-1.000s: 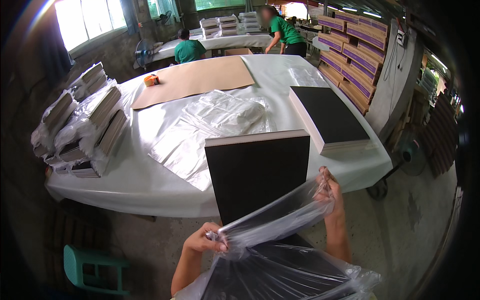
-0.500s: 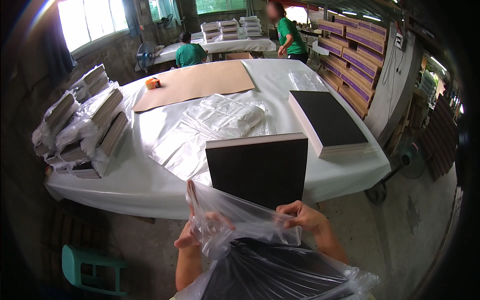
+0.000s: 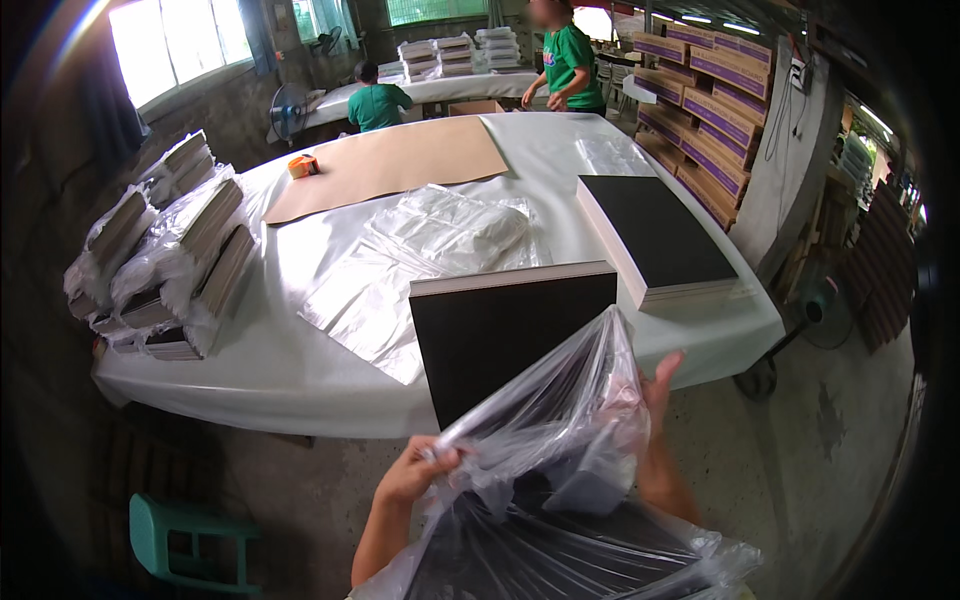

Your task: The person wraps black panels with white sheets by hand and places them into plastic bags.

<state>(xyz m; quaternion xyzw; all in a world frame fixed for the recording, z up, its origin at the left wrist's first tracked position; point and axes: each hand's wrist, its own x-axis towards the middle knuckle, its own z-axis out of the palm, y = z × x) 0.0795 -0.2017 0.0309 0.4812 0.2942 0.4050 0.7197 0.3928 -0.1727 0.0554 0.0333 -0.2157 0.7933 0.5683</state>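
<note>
A clear plastic bag (image 3: 540, 440) stretches between my two hands, low in front of me. My left hand (image 3: 418, 470) pinches its edge on the left. On the right, my right hand (image 3: 640, 405) pushes up against the film, its thumb sticking out apart and its fingers blurred behind the plastic. Below, the bag lies over a black flat thing (image 3: 560, 555), mostly hidden by film. Just beyond the bag, a thick black-faced stack of boards (image 3: 500, 335) stands upright against the table's near edge.
On the white-covered table (image 3: 300, 390) lie clear plastic bags (image 3: 440, 240), another black-topped board stack (image 3: 665, 235), brown paper (image 3: 400, 165) and an orange tape roll (image 3: 303, 166). Wrapped stacks (image 3: 175, 250) sit left. A green stool (image 3: 190, 540) stands below; two people work beyond.
My left hand has moved down and now pinches the bag's edge. My right hand has gone from pinching to pushing the film up on the right. A person in back has shifted left.
</note>
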